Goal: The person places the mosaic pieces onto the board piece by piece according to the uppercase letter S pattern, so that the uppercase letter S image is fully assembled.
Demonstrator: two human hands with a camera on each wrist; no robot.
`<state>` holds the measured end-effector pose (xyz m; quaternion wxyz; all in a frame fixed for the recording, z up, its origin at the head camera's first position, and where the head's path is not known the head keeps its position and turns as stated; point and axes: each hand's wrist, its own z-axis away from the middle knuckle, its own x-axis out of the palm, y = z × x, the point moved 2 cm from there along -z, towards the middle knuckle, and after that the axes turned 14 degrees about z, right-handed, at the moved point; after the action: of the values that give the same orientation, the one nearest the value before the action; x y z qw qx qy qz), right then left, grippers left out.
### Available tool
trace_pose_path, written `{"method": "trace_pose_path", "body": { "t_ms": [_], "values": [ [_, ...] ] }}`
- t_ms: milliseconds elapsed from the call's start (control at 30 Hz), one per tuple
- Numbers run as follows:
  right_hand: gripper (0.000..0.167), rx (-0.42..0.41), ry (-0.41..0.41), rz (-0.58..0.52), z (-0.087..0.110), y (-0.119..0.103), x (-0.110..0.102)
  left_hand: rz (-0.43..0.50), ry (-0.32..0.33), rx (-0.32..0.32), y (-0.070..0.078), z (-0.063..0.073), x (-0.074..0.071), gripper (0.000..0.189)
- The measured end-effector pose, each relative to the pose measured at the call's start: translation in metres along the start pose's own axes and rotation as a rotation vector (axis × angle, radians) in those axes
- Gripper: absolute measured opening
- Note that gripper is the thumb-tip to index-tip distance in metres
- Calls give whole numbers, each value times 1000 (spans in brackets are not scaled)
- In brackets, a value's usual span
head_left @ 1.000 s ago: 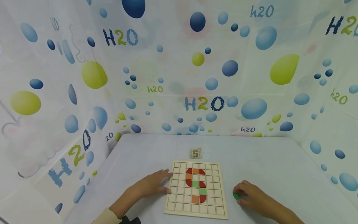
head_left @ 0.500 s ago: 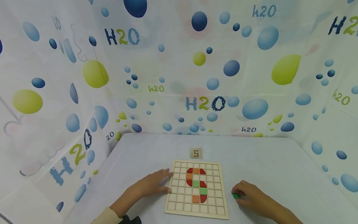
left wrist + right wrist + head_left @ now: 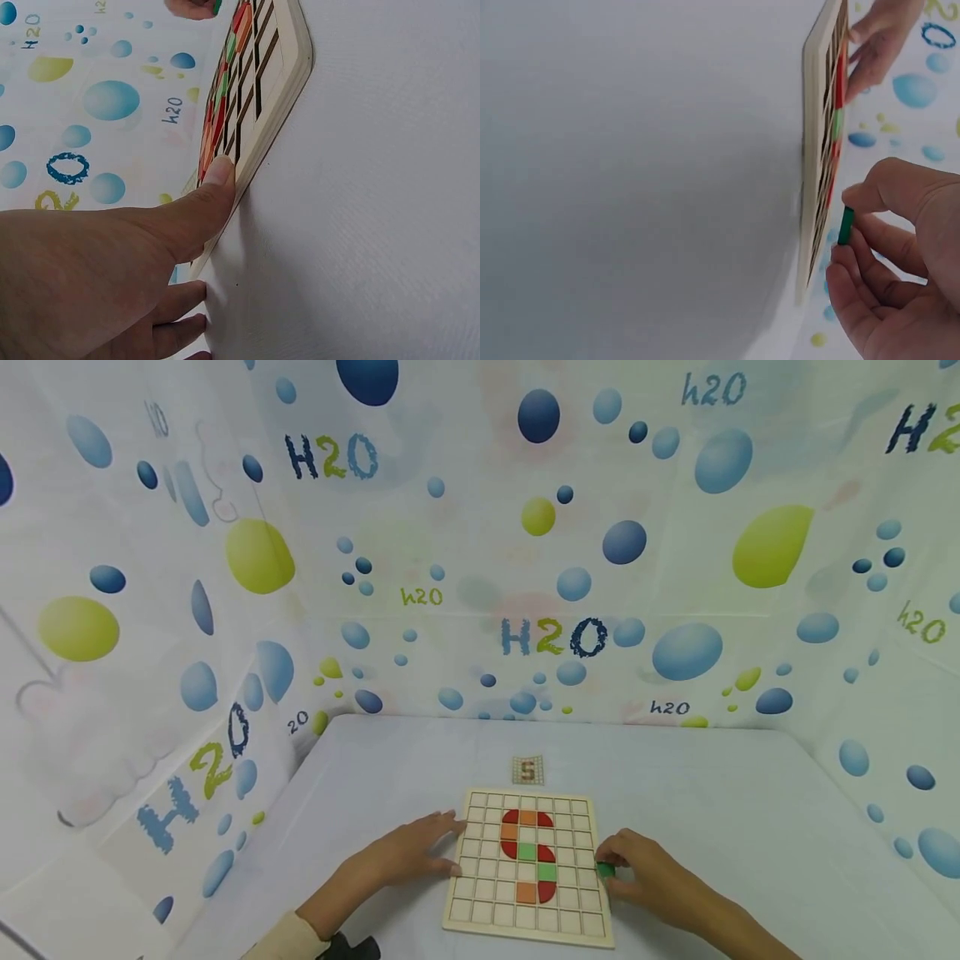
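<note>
A square wooden grid board (image 3: 480, 912) lies on the white table. Red rounded pieces (image 3: 547, 892), orange squares (image 3: 527, 892) and light green squares (image 3: 527, 852) sit in its cells, forming an S-like curve. At the board's left edge rests my left hand (image 3: 408, 850), fingers spread; in the left wrist view its thumb (image 3: 219, 171) lies on the rim. My right hand (image 3: 652, 872) pinches a small dark green tile (image 3: 846, 226) between thumb and fingertips, at the board's right edge in the head view. Part of the tile is hidden by the fingers.
Behind the board lies a small card (image 3: 528, 770) printed with a gridded S shape. A black object (image 3: 351, 947) shows beside the left sleeve (image 3: 288, 937). A white curtain (image 3: 465, 527) with blue and lime drops surrounds the table.
My right hand has moved left with the green tile, from the table beside the board to the board's right edge. The left hand stays in place. The head view shifts slightly.
</note>
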<state>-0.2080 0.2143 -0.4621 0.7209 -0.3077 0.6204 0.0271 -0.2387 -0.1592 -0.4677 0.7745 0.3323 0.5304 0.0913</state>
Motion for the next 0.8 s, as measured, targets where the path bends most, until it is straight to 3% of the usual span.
{"method": "trace_pose_path", "body": {
  "t_ms": [200, 500, 700, 800],
  "values": [
    [22, -45, -2, -6, -21, -31, 9, -2, -2, 2, 0, 0, -1, 80],
    [16, -264, 29, 58, -45, -75, 31, 20, -8, 20, -1, -1, 0, 79],
    [23, -296, -6, 71, -53, -92, 39, 14, -8, 27, 0, 0, -1, 78],
    [18, -315, -14, 93, -56, -96, 42, 13, -5, 21, 0, 0, -2, 78]
  ]
}}
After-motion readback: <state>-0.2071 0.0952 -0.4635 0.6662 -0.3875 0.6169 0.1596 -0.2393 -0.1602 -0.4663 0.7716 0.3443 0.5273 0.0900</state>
